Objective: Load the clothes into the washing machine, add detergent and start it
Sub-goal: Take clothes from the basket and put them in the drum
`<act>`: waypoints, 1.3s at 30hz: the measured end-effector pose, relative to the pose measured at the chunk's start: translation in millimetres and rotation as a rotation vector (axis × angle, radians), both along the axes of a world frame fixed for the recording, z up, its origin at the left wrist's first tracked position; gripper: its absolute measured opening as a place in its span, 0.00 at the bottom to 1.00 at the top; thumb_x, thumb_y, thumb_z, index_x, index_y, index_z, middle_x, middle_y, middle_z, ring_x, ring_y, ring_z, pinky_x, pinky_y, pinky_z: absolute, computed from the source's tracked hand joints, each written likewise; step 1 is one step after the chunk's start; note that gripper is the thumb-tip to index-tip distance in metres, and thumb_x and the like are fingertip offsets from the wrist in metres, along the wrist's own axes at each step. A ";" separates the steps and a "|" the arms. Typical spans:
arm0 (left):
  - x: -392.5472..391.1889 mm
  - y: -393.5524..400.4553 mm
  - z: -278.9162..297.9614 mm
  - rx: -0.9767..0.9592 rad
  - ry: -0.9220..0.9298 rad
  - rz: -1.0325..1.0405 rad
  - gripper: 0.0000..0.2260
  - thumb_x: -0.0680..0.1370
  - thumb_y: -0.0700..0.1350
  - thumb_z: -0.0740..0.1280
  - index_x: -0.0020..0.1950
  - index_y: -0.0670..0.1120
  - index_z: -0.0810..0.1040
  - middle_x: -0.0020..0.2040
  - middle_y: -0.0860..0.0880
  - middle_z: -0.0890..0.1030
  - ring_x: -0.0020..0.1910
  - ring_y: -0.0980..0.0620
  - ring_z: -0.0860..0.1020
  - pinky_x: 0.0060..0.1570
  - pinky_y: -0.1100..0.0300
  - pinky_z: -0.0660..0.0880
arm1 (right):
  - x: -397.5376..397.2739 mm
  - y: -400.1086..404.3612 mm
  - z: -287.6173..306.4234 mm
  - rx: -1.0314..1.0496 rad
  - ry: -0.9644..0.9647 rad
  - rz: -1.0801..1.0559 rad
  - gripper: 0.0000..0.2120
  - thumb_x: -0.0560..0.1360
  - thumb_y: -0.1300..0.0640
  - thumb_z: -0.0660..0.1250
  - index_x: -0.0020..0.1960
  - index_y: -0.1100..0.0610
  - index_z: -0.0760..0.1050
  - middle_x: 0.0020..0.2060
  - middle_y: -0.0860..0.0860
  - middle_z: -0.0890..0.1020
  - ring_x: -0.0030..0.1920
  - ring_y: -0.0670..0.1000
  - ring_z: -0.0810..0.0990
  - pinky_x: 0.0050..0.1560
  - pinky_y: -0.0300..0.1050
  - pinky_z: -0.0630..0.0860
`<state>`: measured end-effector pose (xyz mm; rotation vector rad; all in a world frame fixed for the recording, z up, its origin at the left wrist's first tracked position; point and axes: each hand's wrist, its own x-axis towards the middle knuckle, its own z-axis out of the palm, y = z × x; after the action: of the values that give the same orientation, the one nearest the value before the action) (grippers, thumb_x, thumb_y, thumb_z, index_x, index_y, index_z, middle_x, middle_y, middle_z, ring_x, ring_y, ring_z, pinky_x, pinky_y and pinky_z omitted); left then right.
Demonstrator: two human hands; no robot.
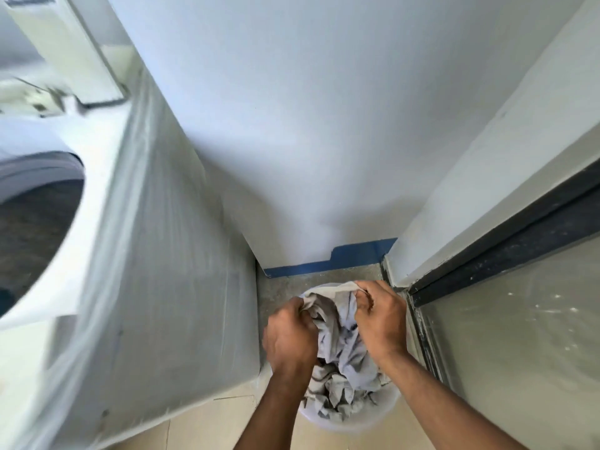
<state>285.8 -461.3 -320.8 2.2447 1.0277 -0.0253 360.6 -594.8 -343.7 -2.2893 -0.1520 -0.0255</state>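
Down at floor level, a pale round basket (386, 414) is seen between the washing machine (156, 287) and a dark-framed glass door (506, 336), and it is heaped with crumpled grey clothes (344, 362). Most of the basket's rim is covered by the cloth and by both forearms; only a pale arc at the near side and a sliver at the far side can be made out.

The left hand (290, 336) is closed into a fist on a bunch of the grey fabric at the left edge of the heap, fingers curled under and out of sight. The right hand (381, 323) is likewise clenched, with the far upper edge of the same fabric pinched in it. How many garments are gathered cannot be told; the folds run together.

The washing machine is cut off by the left edge and blurred. Its round opening (35, 228) is shown only in part, dark inside, and what lies within cannot be read. A raised lid or panel (65, 50) above it is smeared too. The machine's side is draped in clear plastic film (136, 319). A blue strip (328, 259) is seen along the base of the white wall (308, 108).
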 end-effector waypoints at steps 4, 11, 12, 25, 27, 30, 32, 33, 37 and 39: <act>-11.9 -4.1 78.4 -0.021 -0.038 0.018 0.11 0.77 0.41 0.61 0.51 0.51 0.81 0.41 0.48 0.85 0.41 0.41 0.81 0.38 0.54 0.76 | -0.6 -3.9 76.4 0.064 -0.033 0.022 0.13 0.75 0.71 0.71 0.57 0.61 0.85 0.46 0.52 0.85 0.44 0.52 0.83 0.45 0.47 0.84; -26.0 -4.0 195.4 0.001 -0.161 0.010 0.10 0.74 0.43 0.61 0.48 0.49 0.83 0.40 0.46 0.84 0.39 0.39 0.79 0.34 0.55 0.71 | -0.1 -2.4 205.2 0.113 -0.140 0.074 0.14 0.74 0.72 0.70 0.55 0.62 0.86 0.46 0.54 0.85 0.43 0.55 0.85 0.48 0.54 0.84; -27.7 -4.8 209.6 0.000 -0.188 0.002 0.09 0.73 0.44 0.61 0.46 0.48 0.81 0.37 0.46 0.82 0.37 0.39 0.78 0.33 0.54 0.71 | -1.2 -3.0 222.8 0.120 -0.156 0.087 0.14 0.74 0.72 0.70 0.55 0.62 0.86 0.46 0.54 0.86 0.44 0.54 0.85 0.49 0.52 0.84; -39.2 -7.7 353.3 0.034 -0.460 -0.126 0.08 0.77 0.43 0.68 0.38 0.44 0.78 0.26 0.48 0.74 0.26 0.49 0.73 0.29 0.48 0.73 | -21.5 -21.6 396.6 -0.022 -0.405 0.272 0.10 0.77 0.62 0.73 0.55 0.51 0.86 0.43 0.46 0.85 0.44 0.51 0.81 0.41 0.52 0.81; -37.2 -5.5 380.5 0.021 -0.522 -0.139 0.09 0.78 0.42 0.68 0.37 0.45 0.78 0.25 0.52 0.74 0.25 0.53 0.71 0.28 0.54 0.72 | -20.0 -23.0 426.7 -0.025 -0.447 0.298 0.10 0.78 0.61 0.73 0.57 0.51 0.86 0.42 0.46 0.85 0.43 0.50 0.81 0.40 0.50 0.81; -30.5 1.5 420.7 0.021 -0.614 -0.201 0.08 0.78 0.45 0.67 0.41 0.46 0.82 0.31 0.50 0.82 0.32 0.50 0.81 0.35 0.49 0.79 | -16.6 -24.7 474.1 -0.044 -0.533 0.359 0.12 0.78 0.61 0.73 0.58 0.49 0.86 0.38 0.47 0.84 0.35 0.49 0.80 0.35 0.47 0.79; -26.3 7.2 448.5 0.034 -0.686 -0.236 0.07 0.77 0.45 0.67 0.42 0.47 0.82 0.33 0.48 0.84 0.36 0.47 0.83 0.38 0.46 0.80 | -14.9 -25.8 508.1 -0.064 -0.608 0.370 0.13 0.78 0.61 0.74 0.59 0.48 0.86 0.37 0.47 0.84 0.34 0.50 0.80 0.33 0.45 0.78; -24.0 9.6 461.9 0.046 -0.723 -0.253 0.07 0.77 0.45 0.67 0.43 0.47 0.83 0.34 0.48 0.84 0.37 0.46 0.83 0.38 0.46 0.80 | -13.0 -25.9 523.2 -0.068 -0.640 0.362 0.13 0.78 0.60 0.74 0.59 0.47 0.86 0.38 0.47 0.86 0.35 0.51 0.83 0.34 0.45 0.79; -16.6 12.7 520.9 0.071 -0.837 -0.337 0.08 0.77 0.48 0.68 0.43 0.45 0.83 0.35 0.46 0.83 0.38 0.43 0.82 0.40 0.46 0.80 | -12.1 -25.8 584.2 0.000 -0.712 0.350 0.09 0.79 0.53 0.72 0.58 0.48 0.87 0.48 0.48 0.90 0.45 0.52 0.89 0.44 0.51 0.84; -11.9 11.8 548.0 0.069 -0.884 -0.360 0.10 0.76 0.49 0.68 0.43 0.43 0.83 0.36 0.44 0.83 0.38 0.42 0.81 0.40 0.47 0.80 | -14.0 -24.3 616.8 0.070 -0.724 0.356 0.07 0.78 0.51 0.73 0.53 0.50 0.87 0.43 0.42 0.89 0.41 0.45 0.88 0.45 0.48 0.84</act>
<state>273.9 -449.6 227.2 2.1083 0.1497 0.7797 346.6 -619.1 273.0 -2.0547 -0.9082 -0.6622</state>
